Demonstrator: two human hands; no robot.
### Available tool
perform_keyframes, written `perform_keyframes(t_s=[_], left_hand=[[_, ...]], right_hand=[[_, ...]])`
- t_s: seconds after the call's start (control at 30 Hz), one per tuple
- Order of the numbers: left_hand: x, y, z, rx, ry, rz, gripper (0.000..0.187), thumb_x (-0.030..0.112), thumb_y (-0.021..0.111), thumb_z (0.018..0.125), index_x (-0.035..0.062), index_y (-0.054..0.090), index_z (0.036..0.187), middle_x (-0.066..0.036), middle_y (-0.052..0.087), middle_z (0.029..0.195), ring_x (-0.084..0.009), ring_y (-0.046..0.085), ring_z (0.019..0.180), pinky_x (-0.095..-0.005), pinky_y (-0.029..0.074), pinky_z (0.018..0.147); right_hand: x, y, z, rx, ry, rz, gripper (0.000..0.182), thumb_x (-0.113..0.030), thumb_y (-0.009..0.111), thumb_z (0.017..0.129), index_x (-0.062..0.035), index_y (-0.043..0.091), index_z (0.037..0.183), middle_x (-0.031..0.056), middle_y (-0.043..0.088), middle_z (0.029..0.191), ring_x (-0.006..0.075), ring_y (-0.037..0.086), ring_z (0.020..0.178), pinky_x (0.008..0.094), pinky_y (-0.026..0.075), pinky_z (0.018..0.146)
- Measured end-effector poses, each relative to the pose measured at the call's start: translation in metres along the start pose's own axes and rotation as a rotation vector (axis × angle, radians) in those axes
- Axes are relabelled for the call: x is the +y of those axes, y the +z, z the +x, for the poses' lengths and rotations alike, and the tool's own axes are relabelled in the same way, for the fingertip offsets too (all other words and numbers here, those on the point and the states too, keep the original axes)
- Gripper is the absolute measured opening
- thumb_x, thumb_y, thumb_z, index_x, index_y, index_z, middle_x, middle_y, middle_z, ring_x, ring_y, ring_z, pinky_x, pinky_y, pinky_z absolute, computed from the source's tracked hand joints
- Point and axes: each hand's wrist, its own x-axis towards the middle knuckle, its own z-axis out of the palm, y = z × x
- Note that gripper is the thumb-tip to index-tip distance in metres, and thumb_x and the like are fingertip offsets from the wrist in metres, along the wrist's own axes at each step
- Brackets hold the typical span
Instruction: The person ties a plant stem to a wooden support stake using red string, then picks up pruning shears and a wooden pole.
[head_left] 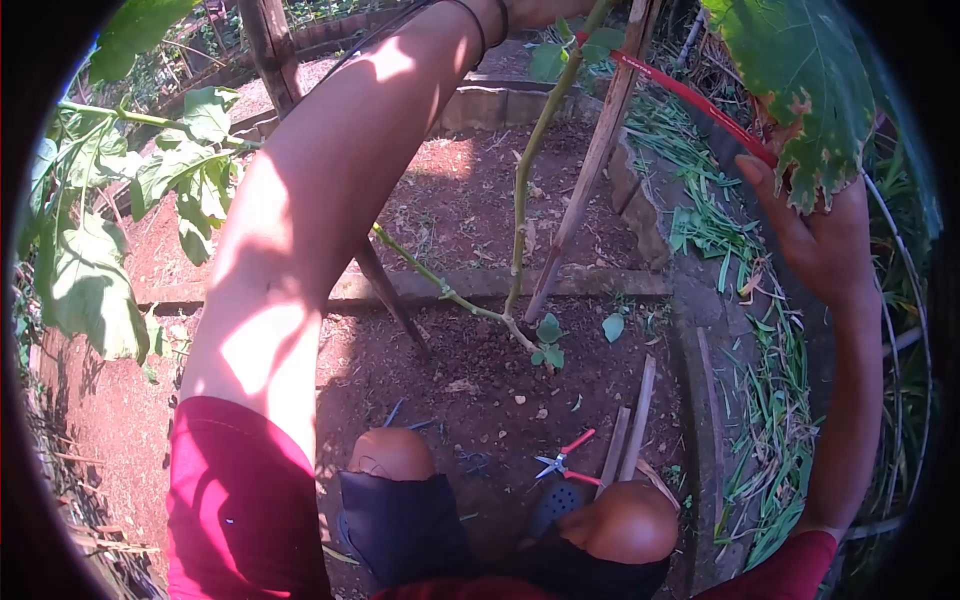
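A thin green plant stem [522, 190] rises from the soil beside a wooden stake [590, 165] that leans near it. My left hand [540, 10] reaches to the upper stem at the top edge of the view, and its fingers are mostly cut off or hidden. A red strip [695, 98] stretches from the stem, past the stake, to my right hand [825, 240]. The thumb of that hand presses by the strip's end, its fingers closed and partly covered by a large, brown-edged leaf [800, 80].
Red-handled pruning shears [565, 460] lie on the soil between my knees, near wooden slats [630, 420]. A second stake [385, 290] stands behind my left forearm. Leafy branches [100, 240] hang at left. Cut green blades [770, 400] cover the right border.
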Motion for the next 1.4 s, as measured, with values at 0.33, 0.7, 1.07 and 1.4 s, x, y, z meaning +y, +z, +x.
perform_keyframes(t_s=[0.33, 0.7, 1.07, 1.4], left_hand=[[-0.057, 0.005, -0.086, 0.308, -0.417, 0.179, 0.044, 0.034, 0.054, 0.107, 0.0056, 0.053, 0.141, -0.015, 0.059, 0.141, -0.0253, 0.06, 0.129, -0.039, 0.051, 0.112], [-0.081, -0.003, -0.06, 0.161, -0.518, 0.549, 0.034, 0.02, 0.06, 0.103, 0.0052, 0.06, 0.133, -0.01, 0.068, 0.129, -0.0218, 0.067, 0.115, -0.0366, 0.056, 0.099], [-0.042, -0.001, -0.055, -0.042, -0.284, 1.025, 0.031, 0.02, 0.064, 0.1, 0.007, 0.065, 0.128, -0.013, 0.072, 0.116, -0.0261, 0.07, 0.103, -0.0398, 0.057, 0.091], [-0.01, 0.013, -0.083, -0.306, -0.14, 1.883, 0.026, 0.02, 0.069, 0.096, 0.0073, 0.071, 0.118, -0.019, 0.074, 0.105, -0.037, 0.071, 0.099, -0.0443, 0.057, 0.085]], right_hand=[[0.007, 0.032, -0.065, 0.024, 0.512, 0.286, 0.017, -0.016, 0.064, 0.103, -0.0002, 0.065, 0.098, 0.0034, 0.057, 0.075, 0.0121, 0.052, 0.069, 0.0324, 0.039, 0.063], [0.169, 0.201, -0.083, 0.229, 0.908, 0.5, 0.044, -0.046, 0.057, 0.107, -0.012, 0.058, 0.079, -0.0093, 0.038, 0.068, 0.0036, 0.034, 0.065, 0.0254, 0.026, 0.06], [0.089, 0.272, 0.037, 0.05, 0.822, 0.957, 0.048, -0.05, 0.06, 0.103, -0.0053, 0.071, 0.086, 0.0007, 0.06, 0.074, 0.0129, 0.057, 0.071, 0.0348, 0.044, 0.064], [0.076, 0.228, 0.058, -0.251, 0.76, 0.856, 0.06, -0.061, 0.06, 0.099, -0.0027, 0.07, 0.102, 0.0031, 0.064, 0.08, 0.0159, 0.059, 0.07, 0.0378, 0.05, 0.066]])
